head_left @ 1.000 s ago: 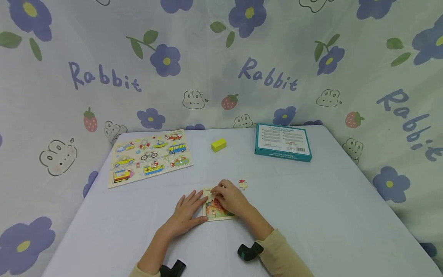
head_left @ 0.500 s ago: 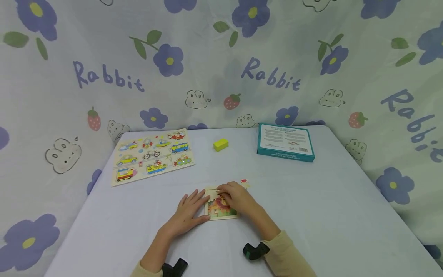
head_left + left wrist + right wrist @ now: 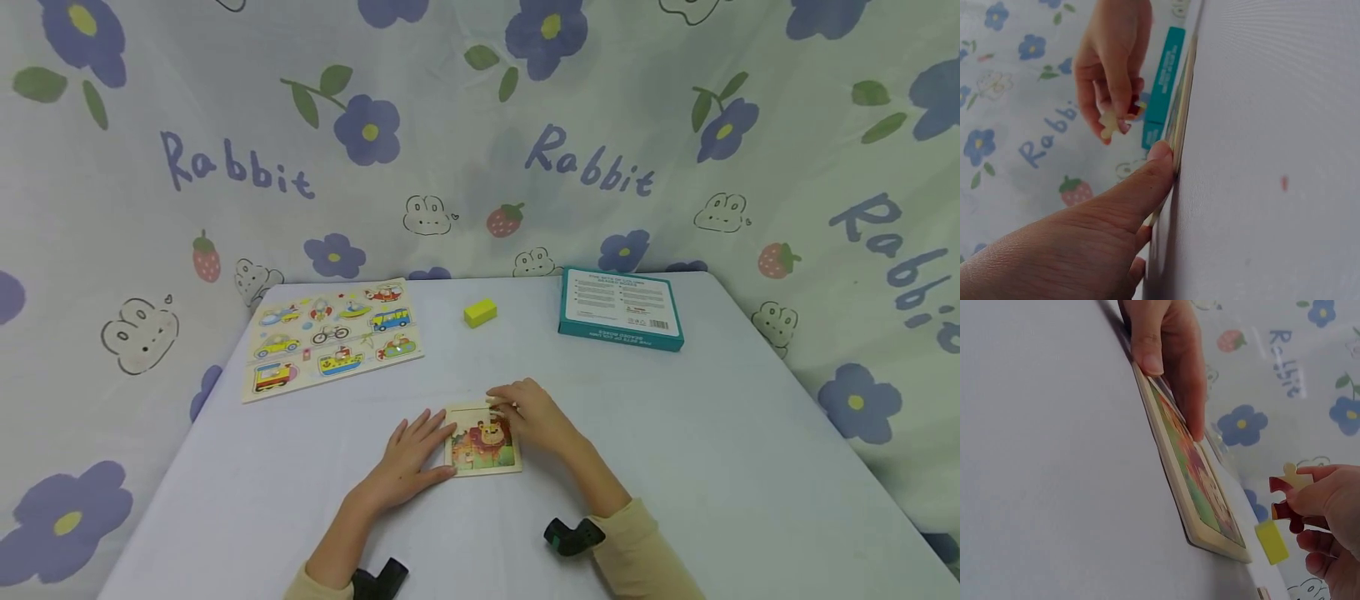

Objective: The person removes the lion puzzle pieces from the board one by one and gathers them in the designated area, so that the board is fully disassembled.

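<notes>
A small square wooden lion puzzle [image 3: 483,450] lies on the white table, its upper part showing bare wood. My left hand [image 3: 405,467] rests against its left side with fingers spread, the thumb [image 3: 1147,175] touching the frame's edge. Above the puzzle's upper right corner, my right hand [image 3: 540,421] pinches a cream and dark-red jigsaw piece [image 3: 1297,480] between thumb and fingers. The piece is raised clear of the frame in both wrist views. Part of another loose piece [image 3: 1263,592] shows at the bottom of the right wrist view.
A vehicle puzzle board [image 3: 333,342] lies at the back left. A yellow block [image 3: 480,313] sits at the back middle, with a teal box [image 3: 621,308] to its right. A patterned curtain [image 3: 465,150] hangs behind the table [image 3: 750,467].
My right hand has lifted and moved right from the puzzle's upper part, uncovering the lion's face. The loose piece beyond it is now hidden in the head view. My left hand stays put.
</notes>
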Motion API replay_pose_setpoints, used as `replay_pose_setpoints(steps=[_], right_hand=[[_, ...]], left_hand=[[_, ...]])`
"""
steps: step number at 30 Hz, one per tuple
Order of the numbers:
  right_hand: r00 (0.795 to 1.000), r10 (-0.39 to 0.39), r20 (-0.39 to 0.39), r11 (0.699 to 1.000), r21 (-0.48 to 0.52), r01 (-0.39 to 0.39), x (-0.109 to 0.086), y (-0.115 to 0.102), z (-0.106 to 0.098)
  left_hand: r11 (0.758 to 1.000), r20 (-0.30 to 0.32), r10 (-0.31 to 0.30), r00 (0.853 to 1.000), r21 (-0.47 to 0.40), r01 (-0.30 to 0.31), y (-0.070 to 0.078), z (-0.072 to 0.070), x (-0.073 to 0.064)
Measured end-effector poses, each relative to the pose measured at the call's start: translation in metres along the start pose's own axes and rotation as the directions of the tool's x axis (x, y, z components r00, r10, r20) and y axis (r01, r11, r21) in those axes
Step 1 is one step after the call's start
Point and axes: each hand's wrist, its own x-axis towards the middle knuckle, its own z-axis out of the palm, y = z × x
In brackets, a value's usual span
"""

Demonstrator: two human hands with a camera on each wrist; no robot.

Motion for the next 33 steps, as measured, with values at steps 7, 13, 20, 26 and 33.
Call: replay_pose_setpoints(steps=[7,13,20,26,33], right_hand=[[0.998,0.023,-0.051,0.996,0.092,-0.019,-0.006,0.016,-0.013],[0.992,0.115,-0.058,0.982,0.159,-0.105,-0.013,0.031,-0.024],[0.978,0.190,-0.087,0.972,0.157,-0.175,-0.020,0.049,-0.028],[0.973,0.206,-0.108,0.972,0.141,-0.190,-0.024,0.057,-0.030],[0.961,0.258,-0.102,0.962,0.122,-0.246,-0.028,0.062,-0.030]], left_hand=[[1.000,0.012,-0.008,1.000,-0.003,0.009,0.000,0.000,0.002],[1.000,0.008,-0.007,1.000,-0.001,0.007,0.001,0.000,0.003],[1.000,-0.006,0.000,1.000,0.005,0.000,0.001,0.000,0.002],[1.000,-0.009,0.003,1.000,0.007,-0.003,0.001,-0.001,0.001],[1.000,-0.001,0.001,1.000,0.006,-0.001,0.001,-0.001,0.001]])
